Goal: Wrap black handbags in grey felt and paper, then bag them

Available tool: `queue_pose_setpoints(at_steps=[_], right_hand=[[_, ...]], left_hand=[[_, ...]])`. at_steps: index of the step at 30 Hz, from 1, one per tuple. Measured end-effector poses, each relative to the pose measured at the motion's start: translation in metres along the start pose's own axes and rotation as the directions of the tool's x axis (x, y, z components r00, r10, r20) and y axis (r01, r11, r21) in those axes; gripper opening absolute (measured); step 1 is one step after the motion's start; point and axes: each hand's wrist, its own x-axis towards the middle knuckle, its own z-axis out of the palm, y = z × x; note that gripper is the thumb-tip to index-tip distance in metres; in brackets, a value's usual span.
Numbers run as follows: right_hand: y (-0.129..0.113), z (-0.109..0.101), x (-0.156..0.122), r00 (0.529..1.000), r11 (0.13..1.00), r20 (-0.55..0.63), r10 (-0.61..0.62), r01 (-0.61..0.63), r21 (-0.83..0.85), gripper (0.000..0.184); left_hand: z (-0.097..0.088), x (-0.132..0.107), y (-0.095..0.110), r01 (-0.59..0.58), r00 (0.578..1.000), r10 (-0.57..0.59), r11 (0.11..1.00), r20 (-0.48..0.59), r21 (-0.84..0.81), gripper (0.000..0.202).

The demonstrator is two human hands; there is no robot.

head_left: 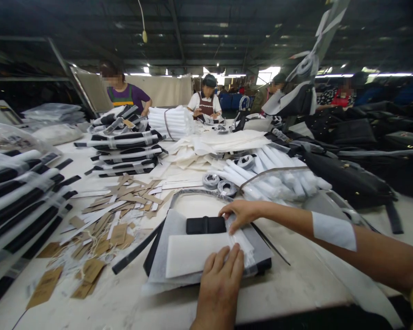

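Observation:
A black bag [264,266] lies flat in front of me, its wrapped handle [187,191] arching away from me. Thin white tissue paper [158,256] covers most of it. On the paper rests a white foam sheet [189,256], with a black strap-like piece [197,225] just beyond it. My left hand [220,284] lies on the foam sheet's right part, fingers stretched out. Crumpled clear plastic film [242,243] sits at the right end of the sheet. My right hand [239,214] has its thumb and fingers curled together on the film's upper end.
Cardboard tags [92,270] and paper strips [124,197] are scattered at left. Wrapped black straps [20,201] are stacked beyond them. Bundled white foam rolls [278,178] and coiled straps [211,180] stand behind the bag. Black bags [347,178] pile up at right. Several people work across the table.

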Motion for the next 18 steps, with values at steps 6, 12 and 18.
queue_pose_setpoints(at_steps=[6, 12, 18], right_hand=[[0.016, -0.003, 0.029, 0.99, 0.983, 0.14, 0.021, -0.046, 0.177, 0.078], [0.019, -0.003, 0.032, 0.992, 0.969, 0.129, -0.016, -0.016, 0.246, 0.055], [0.001, 0.005, -0.002, 0.966, 0.988, -0.256, -0.034, 0.071, 0.136, 0.034]], left_hand=[[0.01, -0.001, 0.001, 0.021, 0.998, -0.02, 1.0, -0.057, 0.015, 0.036], [0.004, 0.0, 0.001, 0.026, 1.0, -0.026, 1.0, -0.006, -0.004, 0.039], [-0.006, 0.002, -0.003, -0.004, 0.997, 0.005, 1.0, 0.08, -0.016, 0.045]])
